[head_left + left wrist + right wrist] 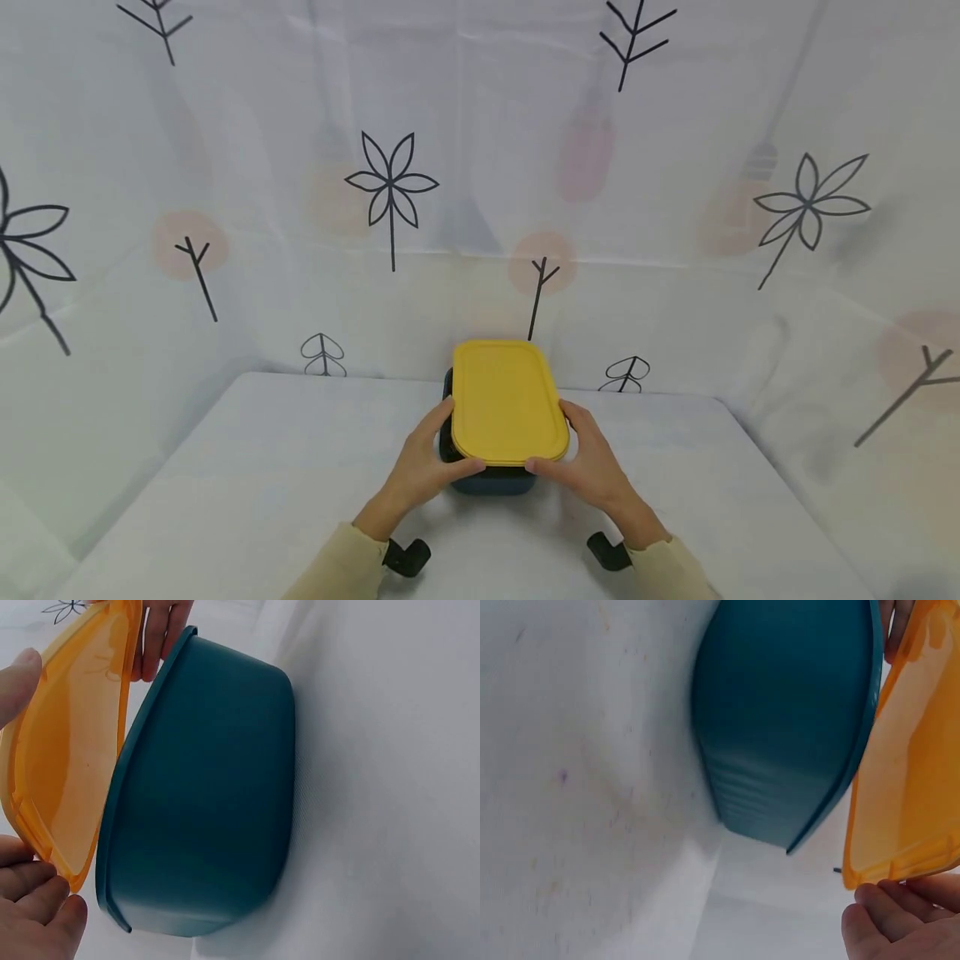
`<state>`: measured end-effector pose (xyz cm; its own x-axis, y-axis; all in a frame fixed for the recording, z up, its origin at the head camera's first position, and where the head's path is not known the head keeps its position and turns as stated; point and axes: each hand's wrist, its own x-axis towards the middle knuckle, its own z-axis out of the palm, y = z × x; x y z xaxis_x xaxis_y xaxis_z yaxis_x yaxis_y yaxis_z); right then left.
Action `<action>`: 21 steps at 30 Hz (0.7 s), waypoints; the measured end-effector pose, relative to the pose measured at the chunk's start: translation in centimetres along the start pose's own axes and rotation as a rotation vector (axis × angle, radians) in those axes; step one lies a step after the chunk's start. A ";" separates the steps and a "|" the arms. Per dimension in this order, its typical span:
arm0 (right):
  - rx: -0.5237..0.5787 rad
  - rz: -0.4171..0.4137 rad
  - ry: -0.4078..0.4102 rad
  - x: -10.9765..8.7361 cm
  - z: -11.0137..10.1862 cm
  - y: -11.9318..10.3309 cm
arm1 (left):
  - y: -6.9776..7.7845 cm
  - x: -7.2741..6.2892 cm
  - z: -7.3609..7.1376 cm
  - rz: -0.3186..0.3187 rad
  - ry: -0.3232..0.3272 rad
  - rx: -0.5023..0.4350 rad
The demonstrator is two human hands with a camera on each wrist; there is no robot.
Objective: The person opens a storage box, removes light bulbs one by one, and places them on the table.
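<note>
A yellow rectangular lid [510,400] is tilted over a dark teal plastic box [202,787], with its near edge raised off the rim. My left hand [423,467] grips the lid's left near corner, thumb on the near edge and fingers along the side. At the opposite near corner, my right hand [596,462] holds it the same way. In the right wrist view, fingertips [885,911] press against the lid's edge. The box stands on the table, and the lid hides most of its opening.
A white-covered table [300,467] spreads around the box. Behind it hangs a pale curtain [465,208] printed with flowers and twigs. Black wrist mounts [407,558] show below both hands, near the light sleeves [341,562].
</note>
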<state>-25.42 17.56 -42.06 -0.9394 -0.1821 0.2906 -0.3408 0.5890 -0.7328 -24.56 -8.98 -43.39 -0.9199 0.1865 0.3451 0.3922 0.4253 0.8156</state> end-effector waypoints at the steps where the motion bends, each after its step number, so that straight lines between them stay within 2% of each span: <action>1: -0.001 -0.003 0.002 -0.1 -0.2 0.1 | 0.1 0.1 0.2 0.010 -0.002 -0.005; 10: -0.014 -0.025 0.025 -0.7 -2.4 1.0 | 1.4 1.3 1.8 0.089 -0.026 -0.041; 21: -0.016 -0.027 0.033 -2.0 -4.9 2.8 | 2.4 2.1 4.9 0.177 -0.053 -0.067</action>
<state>-24.34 23.41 -41.63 -0.9280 -0.1723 0.3303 -0.3652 0.5964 -0.7148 -25.54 -3.21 -42.94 -0.8345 0.2998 0.4623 0.5447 0.3220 0.7744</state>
